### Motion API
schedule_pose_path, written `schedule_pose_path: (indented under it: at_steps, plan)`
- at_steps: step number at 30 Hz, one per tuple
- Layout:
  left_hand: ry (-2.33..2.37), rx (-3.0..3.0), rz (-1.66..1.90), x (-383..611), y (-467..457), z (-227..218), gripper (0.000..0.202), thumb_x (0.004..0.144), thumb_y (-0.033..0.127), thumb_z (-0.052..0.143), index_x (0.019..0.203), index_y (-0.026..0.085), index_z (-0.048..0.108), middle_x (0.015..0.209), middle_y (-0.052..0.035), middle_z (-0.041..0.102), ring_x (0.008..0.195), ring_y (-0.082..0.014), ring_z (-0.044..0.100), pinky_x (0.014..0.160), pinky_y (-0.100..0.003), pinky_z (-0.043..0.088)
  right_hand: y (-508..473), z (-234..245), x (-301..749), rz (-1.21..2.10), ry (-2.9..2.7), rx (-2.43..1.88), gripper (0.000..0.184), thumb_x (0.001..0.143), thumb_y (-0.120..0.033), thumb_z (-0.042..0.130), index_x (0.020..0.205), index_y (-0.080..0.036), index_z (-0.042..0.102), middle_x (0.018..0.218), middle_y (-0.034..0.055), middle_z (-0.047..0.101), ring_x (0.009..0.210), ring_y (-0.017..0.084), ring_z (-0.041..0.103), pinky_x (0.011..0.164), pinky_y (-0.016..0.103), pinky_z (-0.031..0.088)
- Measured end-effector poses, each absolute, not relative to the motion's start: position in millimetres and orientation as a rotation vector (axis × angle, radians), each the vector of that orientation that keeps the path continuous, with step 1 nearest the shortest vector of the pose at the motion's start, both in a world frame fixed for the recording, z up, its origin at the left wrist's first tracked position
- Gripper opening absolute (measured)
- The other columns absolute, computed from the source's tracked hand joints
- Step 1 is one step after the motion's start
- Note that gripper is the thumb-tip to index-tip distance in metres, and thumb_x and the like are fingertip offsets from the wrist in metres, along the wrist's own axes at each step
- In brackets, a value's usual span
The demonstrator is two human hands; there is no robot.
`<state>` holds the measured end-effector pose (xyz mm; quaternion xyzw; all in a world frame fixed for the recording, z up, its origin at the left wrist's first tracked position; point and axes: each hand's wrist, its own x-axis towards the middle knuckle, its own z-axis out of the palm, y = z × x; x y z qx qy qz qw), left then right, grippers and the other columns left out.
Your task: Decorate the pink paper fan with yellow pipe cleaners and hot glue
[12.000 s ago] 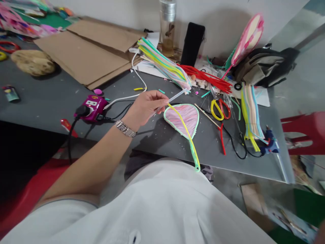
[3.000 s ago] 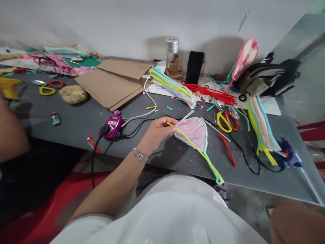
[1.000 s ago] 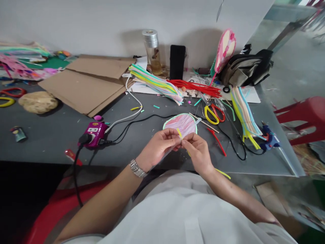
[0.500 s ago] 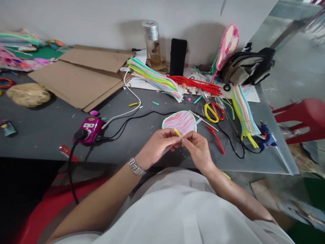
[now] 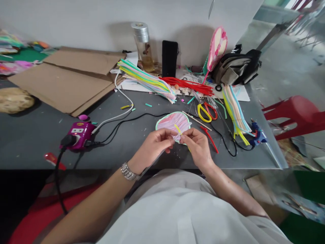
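Note:
Between my hands stands the short upper end of a yellow pipe cleaner [image 5: 177, 128]. My right hand [image 5: 198, 146] pinches it between thumb and fingers, and a bit of yellow shows below that hand. My left hand [image 5: 157, 145], just beside it, is closed with thumb against fingers; a pale strip shows at its fingertips, but what it grips is unclear. Behind the fingers lies a rounded pink and lilac panel [image 5: 167, 121] with a mint-green edge, its near part covered by my hands.
Yellow and orange-handled scissors [image 5: 204, 114], a red pipe cleaner [image 5: 210, 139] and a thin stick [image 5: 196, 121] lie to the right. A blue glue gun [image 5: 258, 135] rests near the right edge. A purple power socket [image 5: 80, 133] with cords, cardboard [image 5: 68, 81] and pipe cleaner bundles [image 5: 147, 81] surround.
My fingers have moved slightly apart. The yellow piece, earlier at my left fingertips, now rises from my right fingertips and shows more length. The whole view has shifted, moving the table leftward.

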<state>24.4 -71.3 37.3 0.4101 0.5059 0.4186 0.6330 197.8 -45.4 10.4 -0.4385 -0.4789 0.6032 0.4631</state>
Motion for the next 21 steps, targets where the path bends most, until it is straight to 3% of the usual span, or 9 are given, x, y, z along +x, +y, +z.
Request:
schedule_pose_path:
  at_steps: [2, 5, 14, 21]
  plan:
    - [1.133, 0.956, 0.978, 27.2, -69.8, 37.3, 0.024, 0.083, 0.035, 0.074, 0.099, 0.017, 0.072, 0.071, 0.0028, 0.058, 0.063, -0.0108, 0.051, 0.056, -0.022, 0.042, -46.3, 10.3, 197.6, 1.501, -1.169, -1.076, 0.020, 0.080, -0.036, 0.078, 0.076, -0.020, 0.067, 0.068, -0.0015, 0.065, 0.065, 0.013, 0.058, 0.068, 0.028, 0.046]
    - [1.109, 0.998, 0.975, 31.1, -67.0, 37.0, 0.023, 0.087, 0.039, 0.072, 0.087, 0.016, 0.070, 0.070, 0.0019, 0.059, 0.061, -0.0099, 0.050, 0.055, -0.022, 0.040, -47.5, 9.9, 197.4, 1.528, -1.173, -1.074, 0.020, 0.080, -0.036, 0.079, 0.077, -0.019, 0.067, 0.068, -0.0018, 0.065, 0.063, 0.012, 0.056, 0.066, 0.027, 0.045]
    - [1.097, 0.944, 1.001, 33.9, -64.8, 34.1, 0.029, 0.082, 0.041, 0.077, 0.073, 0.015, 0.069, 0.067, 0.0014, 0.059, 0.061, -0.0101, 0.049, 0.058, -0.024, 0.038, -49.1, 7.8, 199.2, 1.541, -1.190, -1.093, 0.020, 0.078, -0.036, 0.078, 0.075, -0.019, 0.067, 0.067, -0.0016, 0.065, 0.062, 0.012, 0.056, 0.063, 0.027, 0.044]
    - [1.053, 0.870, 1.037, 33.1, -63.9, 30.8, 0.021, 0.079, 0.032, 0.077, 0.071, 0.014, 0.069, 0.067, 0.0009, 0.060, 0.062, -0.0098, 0.050, 0.059, -0.024, 0.038, -50.2, 4.4, 198.4, 1.539, -1.214, -1.087, 0.018, 0.081, -0.035, 0.078, 0.078, -0.019, 0.068, 0.067, -0.0017, 0.066, 0.064, 0.013, 0.058, 0.065, 0.027, 0.045]
